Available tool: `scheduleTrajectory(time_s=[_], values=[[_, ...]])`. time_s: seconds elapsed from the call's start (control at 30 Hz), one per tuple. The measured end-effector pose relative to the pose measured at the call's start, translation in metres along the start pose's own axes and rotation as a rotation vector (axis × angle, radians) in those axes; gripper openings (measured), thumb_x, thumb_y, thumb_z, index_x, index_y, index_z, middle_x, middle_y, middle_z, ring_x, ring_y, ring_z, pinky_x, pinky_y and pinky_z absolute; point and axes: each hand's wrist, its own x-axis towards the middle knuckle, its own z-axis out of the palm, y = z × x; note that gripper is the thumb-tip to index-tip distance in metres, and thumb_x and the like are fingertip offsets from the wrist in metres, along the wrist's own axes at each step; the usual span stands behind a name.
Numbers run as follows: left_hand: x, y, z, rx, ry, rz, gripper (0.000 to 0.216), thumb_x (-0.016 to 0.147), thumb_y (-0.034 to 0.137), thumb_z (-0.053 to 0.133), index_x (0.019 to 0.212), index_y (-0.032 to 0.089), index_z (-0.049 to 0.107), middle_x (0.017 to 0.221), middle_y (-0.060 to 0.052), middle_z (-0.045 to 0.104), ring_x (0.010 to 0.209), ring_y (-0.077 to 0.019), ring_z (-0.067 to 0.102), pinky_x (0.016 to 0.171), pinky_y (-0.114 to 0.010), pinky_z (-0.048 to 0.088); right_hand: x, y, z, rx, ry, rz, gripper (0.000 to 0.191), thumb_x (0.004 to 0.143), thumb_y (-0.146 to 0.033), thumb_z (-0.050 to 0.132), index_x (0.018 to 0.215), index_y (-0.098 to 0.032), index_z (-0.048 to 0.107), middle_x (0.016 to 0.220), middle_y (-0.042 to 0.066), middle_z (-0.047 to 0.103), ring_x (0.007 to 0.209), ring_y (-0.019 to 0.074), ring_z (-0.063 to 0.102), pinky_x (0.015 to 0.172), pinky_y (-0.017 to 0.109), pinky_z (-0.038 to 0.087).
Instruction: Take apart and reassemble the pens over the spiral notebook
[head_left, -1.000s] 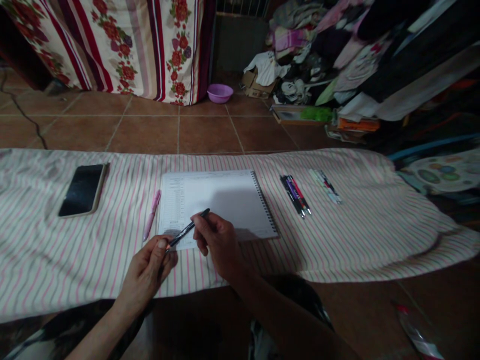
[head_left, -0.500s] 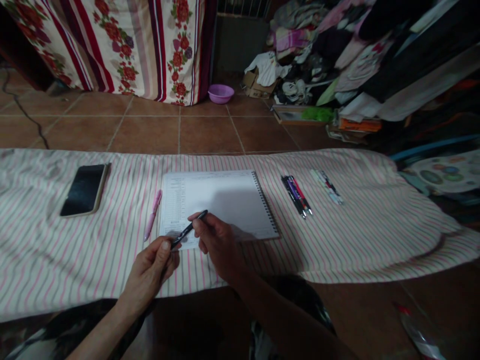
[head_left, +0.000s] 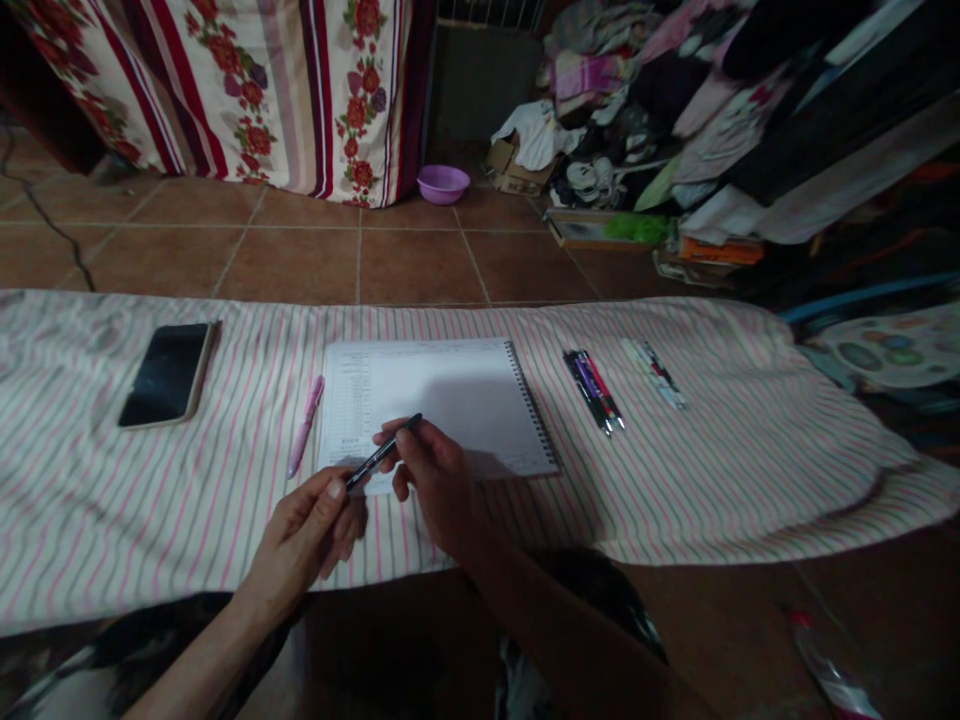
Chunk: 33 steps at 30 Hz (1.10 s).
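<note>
Both hands hold one black pen slantwise over the near edge of a spiral notebook. My left hand pinches its lower left end between thumb and fingers. Near the upper right end, my right hand grips the pen with thumb and index finger. The notebook lies open, its page white with a printed table down the left side and the wire binding on the right. A pink pen rests on the cloth just left of the notebook.
A striped cloth covers the surface. On it lie a phone at left, and at right a bundle of dark and red pens beside several pale pens. Beyond stand a purple basin and piled clothes. A bottle lies at lower right.
The black pen has turned slightly in my hands, its upper end moving a little right and up. My left hand's lower fingers have loosened and extended downward.
</note>
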Motion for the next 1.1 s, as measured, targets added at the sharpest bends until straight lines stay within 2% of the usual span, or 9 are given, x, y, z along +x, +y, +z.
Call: scheduleTrajectory(time_s=[0.07, 0.13, 0.27, 0.4, 0.53, 0.77, 1.1], values=[[0.0, 0.003, -0.001, -0.046, -0.053, -0.021, 0.032, 0.088, 0.033, 0.046, 0.113, 0.015, 0.053, 0.053, 0.002, 0.049, 0.045, -0.01, 0.044, 0.04, -0.021, 0.029, 0.003, 0.002, -0.001, 0.046, 0.015, 0.009, 0.02, 0.075, -0.035, 0.058, 0.08, -0.016, 0.059, 0.081, 0.005, 0.065, 0.054, 0.0083, 0.053, 0.038, 0.018, 0.037], [-0.001, 0.007, -0.003, -0.096, -0.099, -0.042, 0.039, 0.087, 0.036, 0.045, 0.12, 0.015, 0.05, 0.062, -0.004, 0.057, 0.051, -0.0133, 0.05, 0.041, -0.022, 0.035, 0.006, 0.003, -0.004, 0.076, 0.048, 0.024, 0.02, 0.075, -0.035, 0.059, 0.079, -0.015, 0.059, 0.079, 0.005, 0.066, 0.054, 0.0079, 0.052, 0.04, 0.018, 0.038], [-0.003, 0.014, -0.009, -0.149, -0.162, -0.07, 0.04, 0.086, 0.034, 0.047, 0.12, 0.015, 0.052, 0.091, -0.015, 0.063, 0.07, -0.0202, 0.059, 0.048, -0.026, 0.042, 0.013, 0.001, -0.009, 0.152, 0.152, 0.05, 0.02, 0.071, -0.033, 0.062, 0.078, -0.015, 0.06, 0.073, 0.003, 0.065, 0.049, 0.0058, 0.048, 0.041, 0.018, 0.037], [-0.006, 0.02, -0.011, -0.164, -0.186, -0.12, 0.037, 0.082, 0.028, 0.054, 0.118, 0.019, 0.057, 0.11, -0.018, 0.061, 0.084, -0.025, 0.061, 0.053, -0.026, 0.044, 0.015, -0.003, -0.009, 0.171, 0.201, 0.067, 0.02, 0.068, -0.032, 0.064, 0.077, -0.015, 0.06, 0.07, 0.002, 0.064, 0.047, 0.0055, 0.045, 0.041, 0.019, 0.035], [-0.004, 0.023, -0.01, -0.134, -0.17, -0.136, 0.036, 0.08, 0.022, 0.059, 0.116, 0.02, 0.06, 0.105, -0.018, 0.064, 0.079, -0.0224, 0.062, 0.048, -0.022, 0.041, 0.013, -0.002, -0.006, 0.164, 0.174, 0.073, 0.023, 0.067, -0.035, 0.066, 0.076, -0.015, 0.06, 0.068, 0.001, 0.063, 0.047, 0.0057, 0.045, 0.041, 0.019, 0.036], [0.001, 0.012, -0.012, -0.079, -0.165, -0.078, 0.038, 0.083, 0.024, 0.055, 0.121, 0.023, 0.055, 0.115, -0.017, 0.06, 0.086, -0.0242, 0.063, 0.056, -0.026, 0.045, 0.012, -0.001, -0.006, 0.16, 0.156, 0.068, 0.023, 0.07, -0.036, 0.064, 0.078, -0.015, 0.059, 0.07, 0.001, 0.062, 0.047, 0.005, 0.045, 0.043, 0.019, 0.036], [0.003, 0.012, -0.01, -0.062, -0.157, -0.102, 0.031, 0.082, 0.023, 0.055, 0.111, 0.014, 0.059, 0.087, -0.014, 0.067, 0.068, -0.0199, 0.063, 0.048, -0.025, 0.045, 0.012, 0.0, -0.007, 0.101, 0.157, 0.04, 0.022, 0.071, -0.037, 0.063, 0.076, -0.016, 0.058, 0.069, 0.0, 0.062, 0.047, 0.0054, 0.046, 0.043, 0.02, 0.04]])
